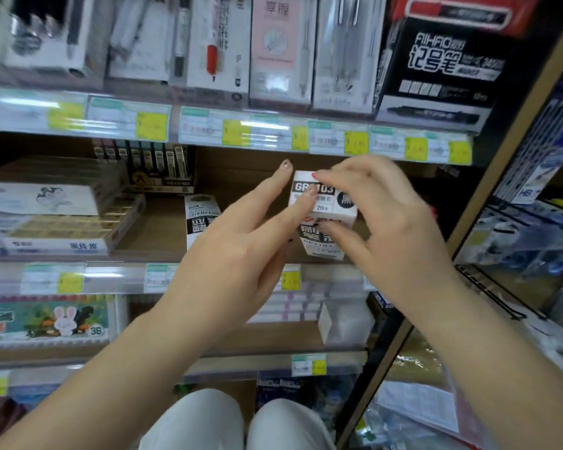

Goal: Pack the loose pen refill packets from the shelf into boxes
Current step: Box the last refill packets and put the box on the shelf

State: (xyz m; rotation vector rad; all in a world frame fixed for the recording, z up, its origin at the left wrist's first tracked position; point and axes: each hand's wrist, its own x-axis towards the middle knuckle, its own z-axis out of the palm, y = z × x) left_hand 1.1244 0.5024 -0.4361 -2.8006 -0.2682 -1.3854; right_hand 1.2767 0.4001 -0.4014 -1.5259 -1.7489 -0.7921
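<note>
A small white box (pixel 330 207) with "GR" and "103" printed on its end is held in the air in front of the middle shelf (pixel 150 235), near its right end. The right hand (pixel 390 216) has the grip on it: curled fingertips press its top edge and the thumb pinches its front from below. The left hand (pixel 241 251) comes in from the left with straight fingers; one fingertip lies on the box's printed end and the forefinger points up past its left side. Whether the left thumb touches the box cannot be told. A similar white carton (pixel 200 219) stands upright on the shelf, to the left of the hands. Further left lies a stack of flat boxes (pixel 56 222). Yellow price tags (pixel 234 133) line the shelf edge above. A black marker box (pixel 442 66) stands on the top shelf at the right.
</note>
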